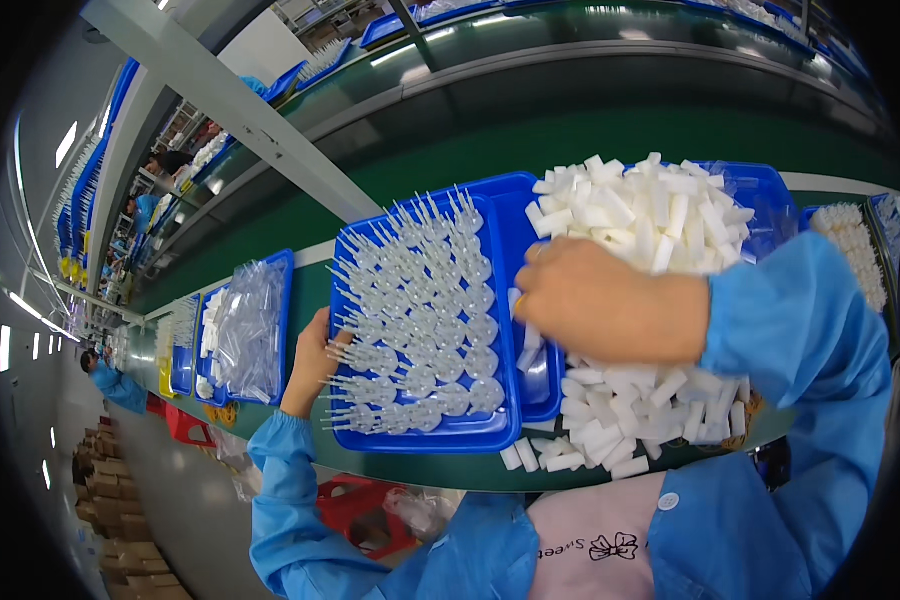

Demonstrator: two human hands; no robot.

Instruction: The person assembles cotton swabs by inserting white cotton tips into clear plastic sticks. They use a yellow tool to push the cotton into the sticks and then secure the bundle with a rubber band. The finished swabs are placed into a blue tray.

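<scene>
— Blue sleeves come up from the lower edge, and a pink apron shows between them. What does the left hand do?

— It rests against the left rim of the blue tray, fingers wrapped on the edge, so it grips the tray itself. That tray lies on the green desk right in front of the person.

— What fills it?

— Rows of clear plastic parts, each with a round base and a thin needle-like tip, all lying with the tips toward the left.

— And the right hand?

— It reaches across from the right, knuckles up, fingers curled down at the seam between that tray and the second blue tray beside it. Whether it holds anything, I cannot tell; the fingertips are hidden.

— What lies under it?

— A heap of white caps, short blocky tubes, piled high in the second tray and spilling over its near edge; a few loose ones lie on the desk just beside the first tray's corner.

— Further off?

— To the left, another blue tray holds clear plastic bags. To the far right, a tray of small white pieces. Beyond the desk a dark conveyor belt runs across, crossed by a grey beam. Far left, another worker in blue sits by the line, with brown cartons stacked on the floor.
</scene>
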